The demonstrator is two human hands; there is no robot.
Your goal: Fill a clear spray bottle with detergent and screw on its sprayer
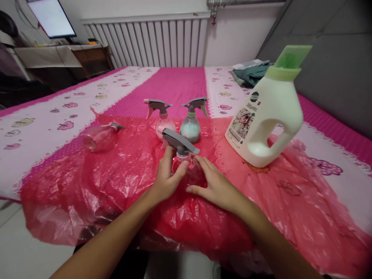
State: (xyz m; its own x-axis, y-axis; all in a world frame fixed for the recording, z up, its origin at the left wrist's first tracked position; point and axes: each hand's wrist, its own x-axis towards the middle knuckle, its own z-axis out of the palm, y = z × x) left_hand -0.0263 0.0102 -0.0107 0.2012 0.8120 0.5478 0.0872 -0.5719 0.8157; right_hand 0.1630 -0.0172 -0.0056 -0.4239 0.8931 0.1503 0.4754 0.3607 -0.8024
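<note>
Nearest spray bottle (182,151) upright over red plastic sheet (122,178), left hand (167,177) pinching its collar (183,158) thumb against fingers, right hand (216,188) loosely spread beside its body, contact there unclear

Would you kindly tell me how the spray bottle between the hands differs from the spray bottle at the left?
The nearer spray bottle stands roughly upright, while the spray bottle at the left lies on its side. The left hand holds the first, with the right hand close against it; neither touches the second. Both have grey trigger heads and see-through bodies.
</note>
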